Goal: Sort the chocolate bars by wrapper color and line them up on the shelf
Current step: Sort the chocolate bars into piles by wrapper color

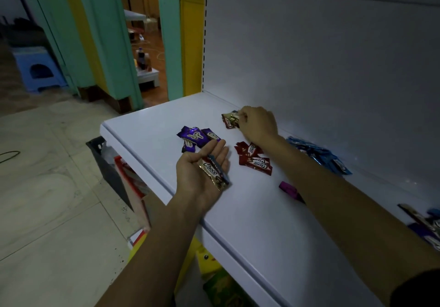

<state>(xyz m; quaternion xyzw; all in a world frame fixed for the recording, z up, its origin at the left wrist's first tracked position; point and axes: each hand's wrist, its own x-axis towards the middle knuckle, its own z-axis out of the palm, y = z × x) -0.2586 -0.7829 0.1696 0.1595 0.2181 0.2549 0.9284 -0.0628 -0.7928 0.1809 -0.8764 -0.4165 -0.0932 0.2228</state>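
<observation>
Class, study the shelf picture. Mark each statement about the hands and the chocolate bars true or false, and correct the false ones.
1. The left hand lies palm up with a gold-wrapped bar resting on it. True.
2. The purple bars lie to the right of the blue bars. False: the purple pile is at the left and the blue pile is at the right, by the back panel.
3. The right hand grips the gold bars near the back of the shelf. True.
4. The red bars sit in the left hand. False: they lie on the shelf, between the two arms.
</observation>
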